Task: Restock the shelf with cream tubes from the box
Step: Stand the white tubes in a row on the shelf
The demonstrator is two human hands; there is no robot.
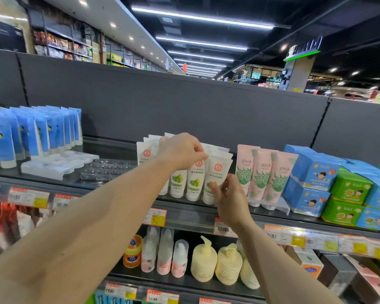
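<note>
Left to right on the dark top shelf [110,150]: blue tubes [31,137], then the left hand [180,152] pinching the crimped tops of white lime-printed cream tubes [194,178]. The right hand [228,198] pinches the rightmost tube [216,178] low, apparently near its cap. These look light, soft-walled and tippy, best held by crimp or cap; pink tubes [261,174] stand just beside, in a ceiling-lit shop aisle.
</note>
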